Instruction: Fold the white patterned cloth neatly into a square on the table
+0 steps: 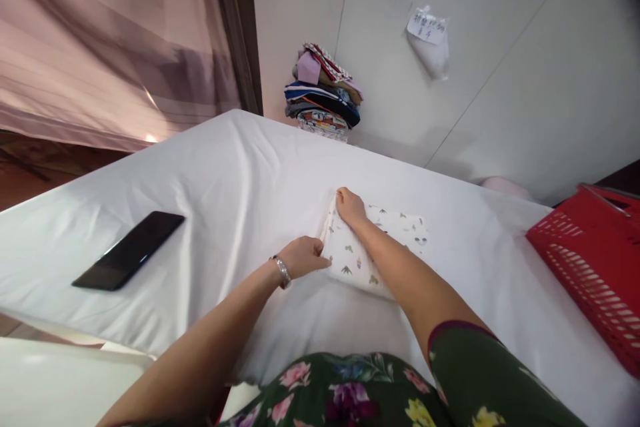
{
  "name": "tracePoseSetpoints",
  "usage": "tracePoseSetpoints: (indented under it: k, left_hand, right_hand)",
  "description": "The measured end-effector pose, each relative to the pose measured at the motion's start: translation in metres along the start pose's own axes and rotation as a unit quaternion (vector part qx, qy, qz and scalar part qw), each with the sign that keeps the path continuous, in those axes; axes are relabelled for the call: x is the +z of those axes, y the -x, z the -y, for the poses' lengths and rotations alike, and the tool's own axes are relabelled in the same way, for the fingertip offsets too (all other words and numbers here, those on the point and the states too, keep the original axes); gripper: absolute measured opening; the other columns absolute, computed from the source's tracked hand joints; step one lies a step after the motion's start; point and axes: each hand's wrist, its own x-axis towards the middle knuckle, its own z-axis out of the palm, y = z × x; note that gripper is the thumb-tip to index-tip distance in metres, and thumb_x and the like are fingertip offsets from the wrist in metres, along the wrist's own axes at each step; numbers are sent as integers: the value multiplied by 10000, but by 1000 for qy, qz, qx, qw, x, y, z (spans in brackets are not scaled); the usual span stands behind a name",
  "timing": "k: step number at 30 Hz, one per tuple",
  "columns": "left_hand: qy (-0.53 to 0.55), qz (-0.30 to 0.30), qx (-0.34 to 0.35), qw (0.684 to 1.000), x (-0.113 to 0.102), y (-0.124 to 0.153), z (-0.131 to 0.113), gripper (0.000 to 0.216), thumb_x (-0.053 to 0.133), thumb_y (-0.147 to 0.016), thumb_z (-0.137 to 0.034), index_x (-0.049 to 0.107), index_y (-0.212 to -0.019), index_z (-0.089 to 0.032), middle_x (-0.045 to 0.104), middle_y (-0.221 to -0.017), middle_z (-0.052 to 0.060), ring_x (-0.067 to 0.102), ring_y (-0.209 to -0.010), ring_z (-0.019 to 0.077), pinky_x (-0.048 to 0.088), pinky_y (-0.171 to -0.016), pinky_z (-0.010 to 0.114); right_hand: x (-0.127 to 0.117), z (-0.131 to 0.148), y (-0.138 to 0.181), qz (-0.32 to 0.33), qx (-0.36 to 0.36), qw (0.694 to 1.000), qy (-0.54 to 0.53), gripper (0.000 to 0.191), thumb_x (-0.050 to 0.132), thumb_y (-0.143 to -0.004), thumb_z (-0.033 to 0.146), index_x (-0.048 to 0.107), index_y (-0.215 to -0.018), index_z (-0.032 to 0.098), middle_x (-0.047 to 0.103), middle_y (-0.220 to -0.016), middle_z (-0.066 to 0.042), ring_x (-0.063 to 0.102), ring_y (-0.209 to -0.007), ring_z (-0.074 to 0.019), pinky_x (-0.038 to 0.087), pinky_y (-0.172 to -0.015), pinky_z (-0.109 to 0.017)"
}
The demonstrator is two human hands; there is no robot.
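Note:
A folded white cloth with small printed motifs (350, 257) lies flat in front of me; my right forearm crosses over it and hides part. My right hand (349, 205) is closed on its far left corner. At the near left corner, my left hand (305, 257) pinches the edge between thumb and fingers. The left edge rises slightly between both hands. A bracelet circles my left wrist.
White sheeting covers the table (280, 173). A black tablet-like slab (131, 250) lies at left, and a red plastic basket (595, 260) stands at right. Beyond the far edge is a stack of folded clothes (324, 90). A labelled plastic bag (430, 47) lies farther off.

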Motion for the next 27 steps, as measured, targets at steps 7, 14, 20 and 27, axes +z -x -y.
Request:
tracePoseSetpoints:
  k: [7,14,20,27]
  left_hand:
    - [15,-74,-13,997,18,22,6,128,515,-656,-263,440,-586,-185,437,-530,-43,413,-515,102,280,-498,213]
    - [-18,-112,-56,992,12,28,12,74,436,-633,-162,488,-586,-184,425,-498,-44,383,-481,96,264,-492,220]
    - [106,-136,-33,985,15,31,25,124,449,-671,-216,565,-701,-181,385,-478,-67,328,-443,75,259,-464,201]
    - [34,-185,-9,982,34,40,16,192,553,-706,-377,528,-680,-188,493,-548,-48,442,-526,94,328,-539,220]
  right_hand:
    - [0,2,2,-1,0,1000,0,268,343,-912,238,557,-1070,204,624,-973,-50,565,-880,-169,355,-797,-249]
    - [0,0,4,-5,-10,1000,-5,263,348,-911,243,566,-1056,215,622,-996,-35,561,-910,-171,352,-806,-254]
    - [2,-1,2,-4,-1,1000,-10,270,336,-917,246,576,-1038,215,622,-981,-44,561,-889,-168,354,-801,-256]
    - [2,-2,3,-3,0,1000,-13,283,323,-923,260,573,-1048,215,615,-989,-45,554,-893,-164,354,-810,-250]
